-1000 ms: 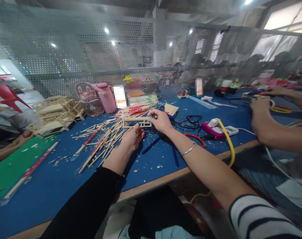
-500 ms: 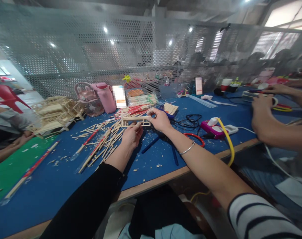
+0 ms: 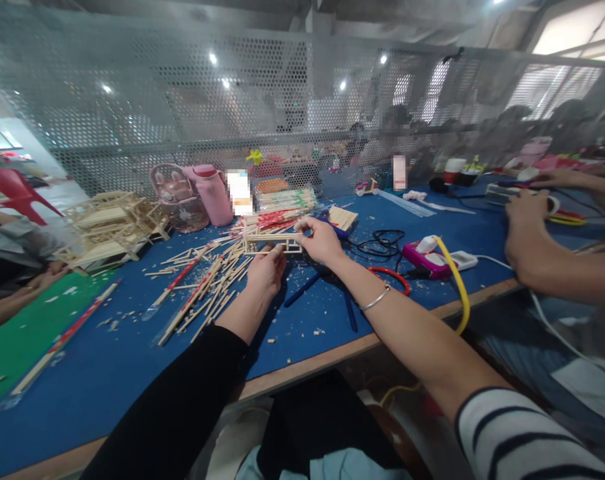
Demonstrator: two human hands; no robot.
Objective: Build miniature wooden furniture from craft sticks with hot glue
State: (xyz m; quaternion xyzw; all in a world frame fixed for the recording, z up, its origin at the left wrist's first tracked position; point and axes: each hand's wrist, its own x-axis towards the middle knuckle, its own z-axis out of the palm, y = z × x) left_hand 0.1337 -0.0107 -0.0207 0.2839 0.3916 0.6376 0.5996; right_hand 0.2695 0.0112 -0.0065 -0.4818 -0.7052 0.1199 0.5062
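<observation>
A small wooden stick frame (image 3: 252, 243) is held above the blue table, in front of a heap of loose sticks (image 3: 215, 283). My left hand (image 3: 266, 270) is closed on its lower side, fingertips near its middle. At the frame's right end, the thumb and fingers of my right hand (image 3: 318, 241) pinch it. Just below my right hand lie the blue handles (image 3: 351, 312) of a tool. Its head is hidden. Behind the hand rests a bundle of short sticks (image 3: 342, 219).
A built stick model (image 3: 107, 223) stands left, beside pink bottles (image 3: 215, 197). A purple power strip (image 3: 429, 259), a yellow cable (image 3: 457, 287) and a red ring-shaped handle (image 3: 400, 280) lie right. Another person's hands (image 3: 527, 213) work at far right; a person's hand (image 3: 52, 273) rests at left.
My left hand has shifted very slightly, and its forearm sits a touch further right. The frame and my right hand look almost unmoved.
</observation>
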